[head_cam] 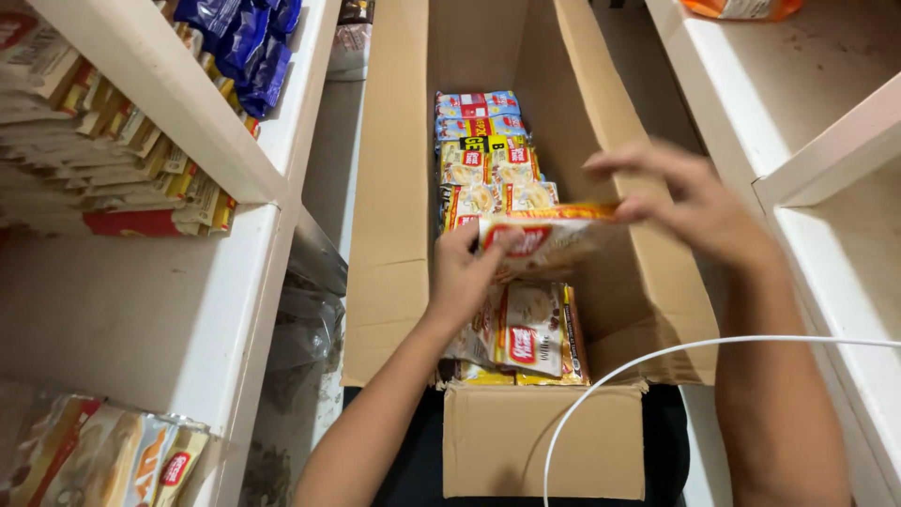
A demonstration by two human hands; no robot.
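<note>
Sachet packet (pixel 549 239), cream and yellow with a red patch, sits at the centre of the frame, held level above a long open cardboard box (pixel 394 188). From the head view, the box runs from the top centre down to the lower middle, its front flap folded outward at the bottom. Inside it lie rows of similar packets (pixel 488 155), blue-topped ones farthest up, cream ones lower down, partly hidden beneath the held packet and the left hand (pixel 465 272). A white cable (pixel 648 361) curves across the lower right, passing over the box's near corner and the right forearm. White shelves flank the box: the upper left shelf (pixel 164 89) carries stacked flat sachets and blue bags (pixel 244 42), the lower left holds more pouches, and the right shelf (pixel 826 150) shows an orange item at the top edge. The left hand pinches the packet's left end, fingers closed on it. The right hand (pixel 699 207) grips its right end between thumb and fingertips, remaining fingers spread above.
</note>
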